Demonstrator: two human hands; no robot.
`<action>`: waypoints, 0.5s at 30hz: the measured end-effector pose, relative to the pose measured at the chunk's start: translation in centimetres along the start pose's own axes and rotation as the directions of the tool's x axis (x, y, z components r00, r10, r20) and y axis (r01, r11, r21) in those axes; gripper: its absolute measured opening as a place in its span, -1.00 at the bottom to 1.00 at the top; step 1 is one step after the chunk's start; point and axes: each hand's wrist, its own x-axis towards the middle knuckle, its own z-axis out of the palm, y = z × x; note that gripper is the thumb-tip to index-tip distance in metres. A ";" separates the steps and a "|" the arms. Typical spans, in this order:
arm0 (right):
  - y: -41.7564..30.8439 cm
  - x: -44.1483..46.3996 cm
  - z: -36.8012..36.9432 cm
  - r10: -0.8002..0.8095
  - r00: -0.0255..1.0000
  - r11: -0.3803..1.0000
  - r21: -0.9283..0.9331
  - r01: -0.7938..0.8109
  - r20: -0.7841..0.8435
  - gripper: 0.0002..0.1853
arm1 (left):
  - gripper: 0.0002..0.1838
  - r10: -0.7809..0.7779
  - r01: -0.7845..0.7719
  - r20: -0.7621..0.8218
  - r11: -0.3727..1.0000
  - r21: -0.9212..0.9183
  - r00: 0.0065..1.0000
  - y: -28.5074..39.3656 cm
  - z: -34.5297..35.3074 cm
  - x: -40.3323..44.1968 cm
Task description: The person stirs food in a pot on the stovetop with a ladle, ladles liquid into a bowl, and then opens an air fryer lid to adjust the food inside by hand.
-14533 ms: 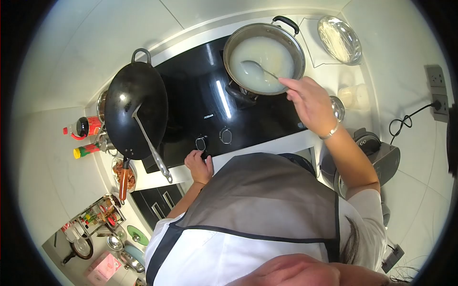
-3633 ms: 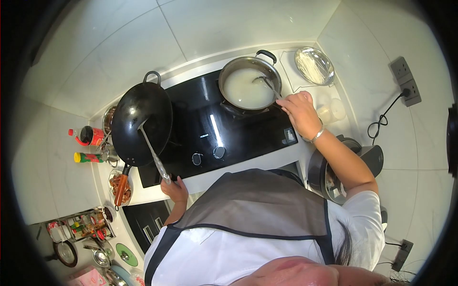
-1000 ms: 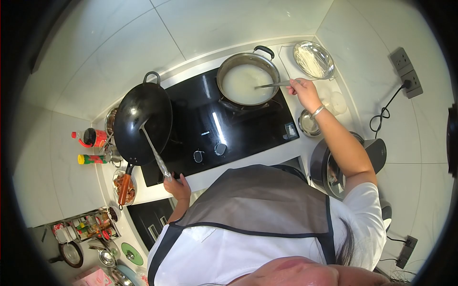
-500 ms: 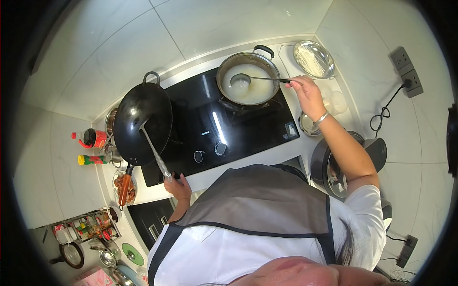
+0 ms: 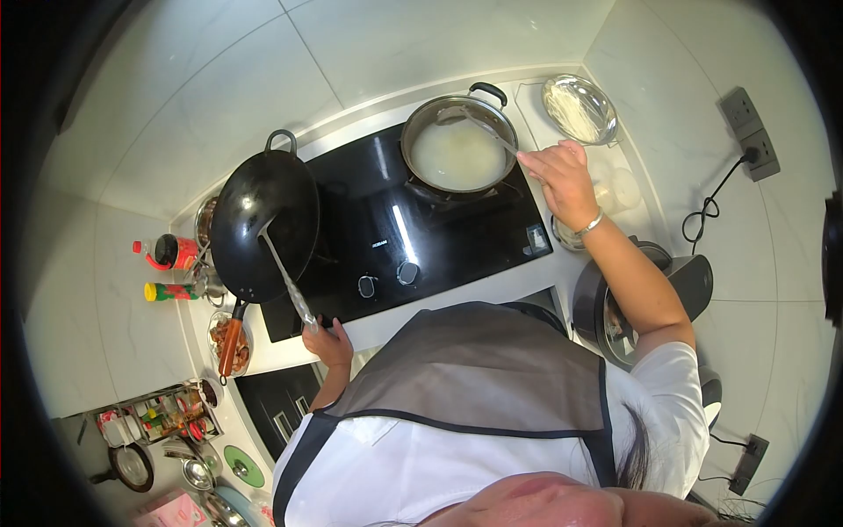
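Observation:
My right hand [image 5: 564,180] is closed around the handle end of a ladle [image 5: 492,132]. The ladle's bowl is against the back inner side of a two-handled pot [image 5: 512,140], partly in cloudy whitish liquid [image 5: 457,158]. At the lower left, my left hand [image 5: 330,342] grips the handle of a metal spatula [image 5: 285,279]. The spatula's head rests inside a black wok [image 5: 241,206], which has a wooden handle [image 5: 231,347] pointing toward me.
Both pans stand on a black glass cooktop [image 5: 369,228]. A glass bowl of pale noodles [image 5: 575,110] lies at the back right. Red-labelled bottles [image 5: 176,255] and a bowl of brown food pieces [image 5: 219,332] sit left. A dark rounded appliance [image 5: 606,303] stands right.
The ladle's bowl has shifted from the pot's left middle to its back side, and its handle now slants. My right hand has turned slightly and moved a little lower. My left hand stays put.

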 end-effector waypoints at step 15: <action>0.5 -2.0 0.6 0.627 0.779 0.683 0.481 -0.550 0.000 -0.74 | -0.53 0.018 -0.018 -0.039 1.000 -0.002 0.999 0.1 0.0 0.0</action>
